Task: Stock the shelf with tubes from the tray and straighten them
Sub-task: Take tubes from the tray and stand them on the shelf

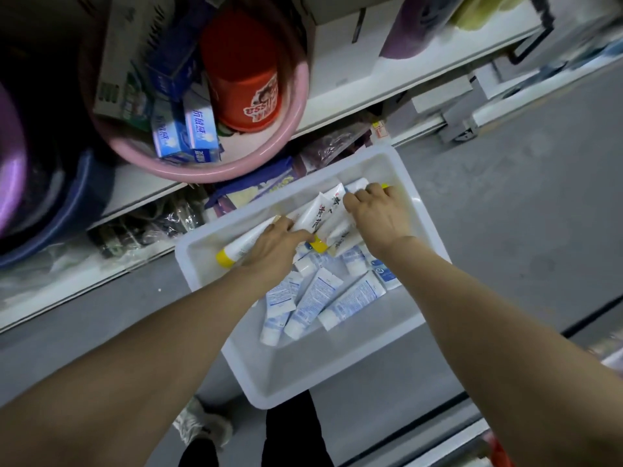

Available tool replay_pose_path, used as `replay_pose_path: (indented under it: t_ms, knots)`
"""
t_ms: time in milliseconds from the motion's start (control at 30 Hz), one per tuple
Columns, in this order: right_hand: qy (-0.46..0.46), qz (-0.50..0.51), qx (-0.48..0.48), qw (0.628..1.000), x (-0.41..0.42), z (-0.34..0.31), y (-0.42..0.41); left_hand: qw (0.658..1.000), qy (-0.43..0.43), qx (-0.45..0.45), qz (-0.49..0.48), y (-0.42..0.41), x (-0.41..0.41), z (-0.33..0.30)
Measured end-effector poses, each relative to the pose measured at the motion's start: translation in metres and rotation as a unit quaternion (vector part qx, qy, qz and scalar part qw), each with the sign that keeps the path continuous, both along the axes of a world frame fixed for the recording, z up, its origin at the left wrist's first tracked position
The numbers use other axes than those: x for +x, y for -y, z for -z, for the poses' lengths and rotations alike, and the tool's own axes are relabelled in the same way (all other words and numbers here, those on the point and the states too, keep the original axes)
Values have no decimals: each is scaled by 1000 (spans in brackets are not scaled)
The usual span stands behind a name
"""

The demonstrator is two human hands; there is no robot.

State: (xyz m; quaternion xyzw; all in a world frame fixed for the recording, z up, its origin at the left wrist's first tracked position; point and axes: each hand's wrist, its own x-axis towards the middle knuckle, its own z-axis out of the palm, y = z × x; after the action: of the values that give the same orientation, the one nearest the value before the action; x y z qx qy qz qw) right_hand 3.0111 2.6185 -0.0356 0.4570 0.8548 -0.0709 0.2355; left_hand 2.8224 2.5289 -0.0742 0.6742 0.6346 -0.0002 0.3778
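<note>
Tray (387, 362) on floor below shelf (337, 106). Left hand (273, 246) grips a yellow-capped tube (241, 246); right hand (379, 215), fingers curled, grasps white tubes (323, 214). Blue-print tubes (317, 298) lie just nearer.

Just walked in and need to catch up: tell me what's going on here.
A person is bent over a white tray on the floor beside the shelf. Both hands are in it: the left hand and right hand are gathering the yellow-capped tubes. The blue-and-white tubes lie loose nearer the person.
</note>
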Motion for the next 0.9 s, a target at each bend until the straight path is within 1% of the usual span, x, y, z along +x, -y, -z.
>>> replay_pose_path:
  t_ms: [67, 133, 233, 267, 400, 467, 633, 733, 900]
  knots:
    - [5, -3, -10, 1000, -1, -3, 9, 1000, 15, -1, -19, 9, -8, -15]
    - [2, 36, -10, 999, -4, -6, 19, 998, 24, -4, -54, 20, -19, -31]
    - [-79, 164, -59, 981, -12, -24, 40, 992, 35, -3, -117, 40, -41, -59]
    - [-103, 190, -76, 973, -17, -34, 49, 991, 34, 0, -131, 48, -48, -68]
    - [-165, 212, -97, 958, -42, -76, 82, 981, 38, 19, -190, 80, -81, -110]
    - [-194, 202, -87, 956, -61, -99, 98, 976, 37, 46, -211, 99, -97, -134]
    - [-283, 158, -22, 946, -123, -167, 139, 962, 51, 111, -244, 156, -149, -192]
    - [-326, 100, 9, 940, -165, -209, 163, 951, 47, 150, -267, 190, -187, -227]
    - [-357, -6, 43, 933, -245, -270, 192, 923, 48, 228, -306, 245, -257, -286]
